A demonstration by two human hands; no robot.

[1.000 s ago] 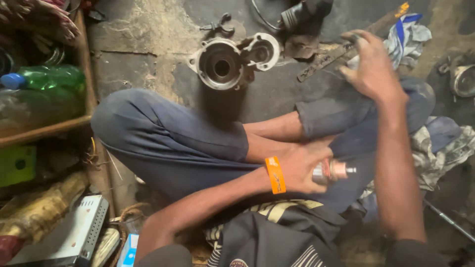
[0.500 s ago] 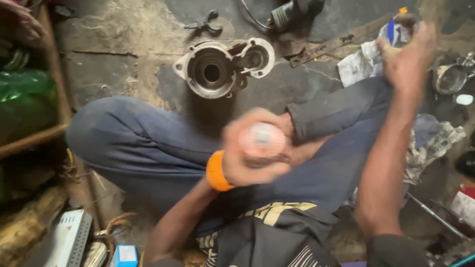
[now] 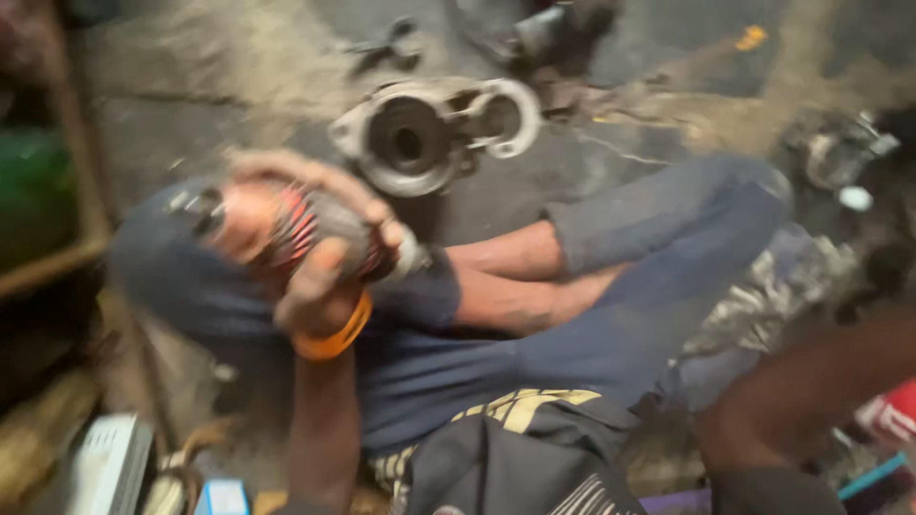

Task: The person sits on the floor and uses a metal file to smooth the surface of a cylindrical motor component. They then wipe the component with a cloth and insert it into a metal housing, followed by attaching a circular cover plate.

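Observation:
My left hand (image 3: pixel 320 253), with an orange band on its wrist, is closed around a motor armature (image 3: pixel 286 224) with reddish copper windings and a metal shaft end. It holds the part raised over my left knee, on the left of the blurred head view. Only the forearm of my right arm (image 3: pixel 801 401) shows at the lower right; its hand lies outside the frame. My crossed legs in blue trousers (image 3: pixel 592 324) fill the middle.
A round grey metal housing (image 3: pixel 420 138) with a central bore lies on the dirty concrete floor just beyond my knees. Small metal parts (image 3: pixel 840 153) sit at the far right, rags (image 3: pixel 763 305) by my right knee, and a wooden shelf frame (image 3: pixel 57 257) on the left.
My left hand has lifted the armature up and moved it left, from my lap to above my left knee. My right arm pulled back from the far right and its hand left the frame.

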